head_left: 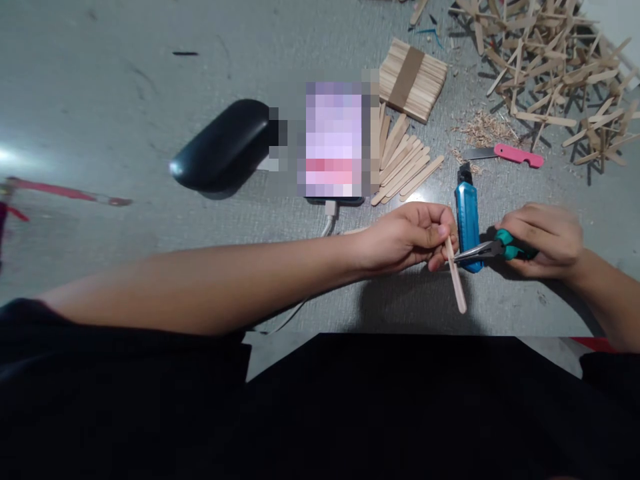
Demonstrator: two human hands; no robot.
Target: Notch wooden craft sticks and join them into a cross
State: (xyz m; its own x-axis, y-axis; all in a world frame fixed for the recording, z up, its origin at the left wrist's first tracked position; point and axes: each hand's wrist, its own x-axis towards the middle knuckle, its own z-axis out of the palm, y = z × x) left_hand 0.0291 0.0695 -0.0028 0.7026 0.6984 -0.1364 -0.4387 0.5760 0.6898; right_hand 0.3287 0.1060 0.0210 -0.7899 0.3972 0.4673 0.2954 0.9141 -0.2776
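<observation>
My left hand [407, 237] is closed in a pinch on a wooden craft stick [456, 280], which hangs down and toward me. My right hand [543, 240] is wrapped round the teal handles of a pair of pliers [487, 250]. The metal jaws of the pliers point left and meet the stick just below my left fingers. A blue utility knife [467, 223] lies on the grey floor right behind the two hands.
A fan of loose sticks [405, 163] and a banded bundle of sticks [413, 80] lie behind the hands. A phone [333, 140] on a white cable, a black case [225, 147], a pink-handled knife [515, 155], shavings and a heap of glued stick pieces [550, 60] surround them.
</observation>
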